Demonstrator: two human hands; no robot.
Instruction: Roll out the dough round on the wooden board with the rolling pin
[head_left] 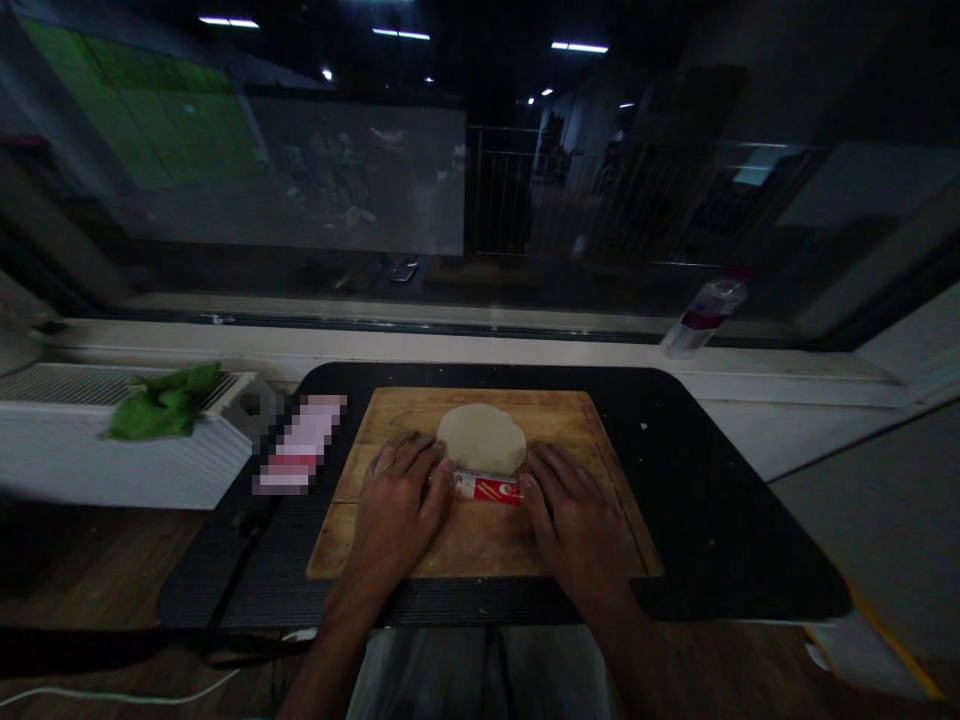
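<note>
A flat round of pale dough (481,435) lies on a wooden board (600,520). Against its near edge lies a cylinder with a red and white label (487,487), used as a roller. My left hand (397,505) rests palm down with fingers stretched over the roller's left end. My right hand (570,510) lies flat in the same way over its right end. Both hands press on the roller and neither grips it.
The board sits on a black mat (712,500) over a table by a window ledge. A green cloth (169,400) lies on a white radiator at left, a blurred pink packet (300,455) beside the board, and a plastic bottle (705,318) on the ledge at right.
</note>
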